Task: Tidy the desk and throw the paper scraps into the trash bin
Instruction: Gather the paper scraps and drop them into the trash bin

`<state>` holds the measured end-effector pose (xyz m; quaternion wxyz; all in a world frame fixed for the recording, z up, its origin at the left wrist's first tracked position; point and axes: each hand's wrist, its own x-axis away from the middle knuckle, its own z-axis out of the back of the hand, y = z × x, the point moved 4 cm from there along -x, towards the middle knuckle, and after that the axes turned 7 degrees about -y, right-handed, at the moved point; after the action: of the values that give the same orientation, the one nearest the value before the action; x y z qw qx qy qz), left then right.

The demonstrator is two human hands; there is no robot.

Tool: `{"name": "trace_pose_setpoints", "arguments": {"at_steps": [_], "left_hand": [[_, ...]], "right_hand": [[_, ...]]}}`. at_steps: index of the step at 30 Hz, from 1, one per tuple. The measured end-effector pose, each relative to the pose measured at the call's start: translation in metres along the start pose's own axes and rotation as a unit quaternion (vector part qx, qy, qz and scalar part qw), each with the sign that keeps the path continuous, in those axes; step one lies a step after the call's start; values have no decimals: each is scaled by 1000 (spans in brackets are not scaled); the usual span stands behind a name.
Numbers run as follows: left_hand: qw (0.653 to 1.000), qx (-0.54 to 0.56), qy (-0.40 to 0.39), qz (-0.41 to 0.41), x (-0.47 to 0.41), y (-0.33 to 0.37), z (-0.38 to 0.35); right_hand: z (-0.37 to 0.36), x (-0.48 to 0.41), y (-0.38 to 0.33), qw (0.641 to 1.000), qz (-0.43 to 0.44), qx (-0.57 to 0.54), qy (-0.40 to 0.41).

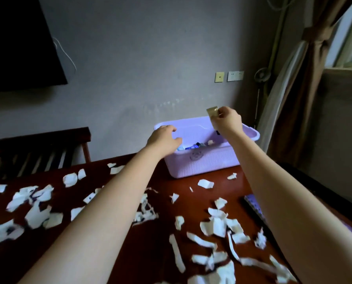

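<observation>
A lilac plastic bin stands at the far edge of the dark red desk. Inside it lie a few scraps and something blue. My right hand is raised over the bin's right side, pinching a small tan scrap between thumb and fingers. My left hand hovers over the bin's left rim, palm down, fingers curled and apart; nothing shows in it. Several torn white paper scraps litter the desk on both sides of my arms.
A dark flat object with a purple pattern lies at the desk's right edge, partly under my right arm. A wooden chair stands behind the desk at left. A dark screen hangs on the wall; curtains hang at right.
</observation>
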<state>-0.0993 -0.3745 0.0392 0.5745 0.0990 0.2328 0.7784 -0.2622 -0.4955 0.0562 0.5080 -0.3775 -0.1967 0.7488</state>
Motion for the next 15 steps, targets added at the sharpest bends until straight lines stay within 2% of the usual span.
{"name": "trace_pose_setpoints", "arguments": {"at_steps": [5, 7, 9, 11, 15], "left_hand": [[999, -15, 8, -29, -44, -18, -16], [999, 17, 8, -26, -52, -27, -27], [998, 56, -1, -20, -56, -33, -33], [998, 54, -7, -27, -59, -34, -35], [998, 49, -10, -22, -57, -32, -33]], "right_hand": [[-38, -53, 23, 991, -31, 93, -96], [-52, -64, 33, 955, -71, 196, -210], [-66, -70, 45, 893, -133, 279, -328], [-79, -75, 56, 859, -129, 322, -377], [-89, -71, 67, 832, -111, 342, -422]]}}
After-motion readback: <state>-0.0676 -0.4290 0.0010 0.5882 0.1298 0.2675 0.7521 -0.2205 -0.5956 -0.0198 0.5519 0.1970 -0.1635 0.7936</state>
